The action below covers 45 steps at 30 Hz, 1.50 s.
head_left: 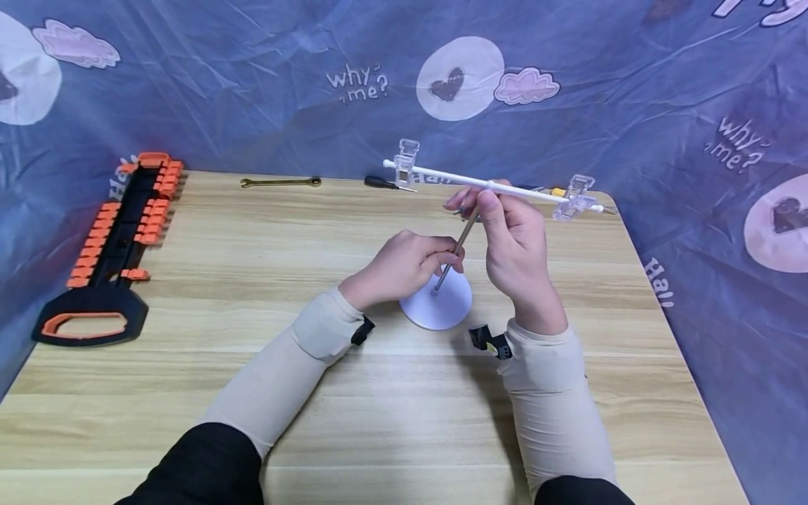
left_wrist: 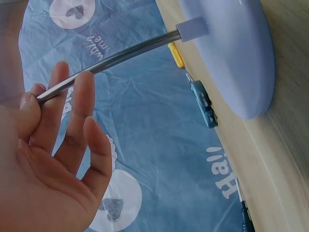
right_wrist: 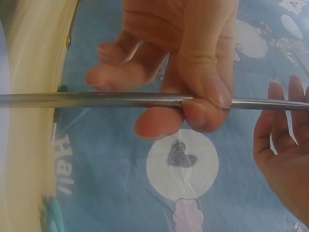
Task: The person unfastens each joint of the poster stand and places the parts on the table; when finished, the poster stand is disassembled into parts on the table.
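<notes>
Beige sleeves reach in from the near edge of the wooden table. Left hand curls loosely round the metal rod just above its round white base, mid-table. Right hand pinches the rod's upper end beneath a white crossbar with clear clips.

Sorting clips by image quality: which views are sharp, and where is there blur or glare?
Head view: even, soft light, sharp across the table, faint shadow under the white base. Left wrist view: left hand soft, base close and bent by the lens. Right wrist view: right hand blurred, a bright glint along the metal rod.
</notes>
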Each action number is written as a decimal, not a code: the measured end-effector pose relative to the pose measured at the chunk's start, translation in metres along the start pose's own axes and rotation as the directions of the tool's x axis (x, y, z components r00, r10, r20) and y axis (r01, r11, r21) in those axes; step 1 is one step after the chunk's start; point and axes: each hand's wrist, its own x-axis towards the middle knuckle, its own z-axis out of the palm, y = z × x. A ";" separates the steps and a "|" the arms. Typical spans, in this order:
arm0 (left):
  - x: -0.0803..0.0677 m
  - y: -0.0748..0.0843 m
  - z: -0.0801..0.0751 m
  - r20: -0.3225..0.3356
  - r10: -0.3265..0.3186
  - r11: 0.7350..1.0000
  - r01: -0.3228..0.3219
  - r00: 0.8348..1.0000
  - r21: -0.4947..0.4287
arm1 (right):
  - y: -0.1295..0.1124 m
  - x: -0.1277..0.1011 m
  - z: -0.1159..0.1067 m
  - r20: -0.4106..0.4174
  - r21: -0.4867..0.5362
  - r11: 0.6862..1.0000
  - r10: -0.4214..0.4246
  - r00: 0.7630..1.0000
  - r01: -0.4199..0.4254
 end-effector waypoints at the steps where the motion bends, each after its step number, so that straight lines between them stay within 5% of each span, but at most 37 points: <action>1: 0.000 0.000 0.000 0.000 0.000 1.000 0.000 1.000 0.001 | 0.000 0.000 0.000 -0.001 0.000 1.000 0.002 1.000 -0.002; 45: 0.000 0.000 -0.001 0.031 -0.006 1.000 0.006 1.000 -0.005 | -0.005 0.001 0.008 -0.098 -0.005 1.000 0.013 0.995 -0.014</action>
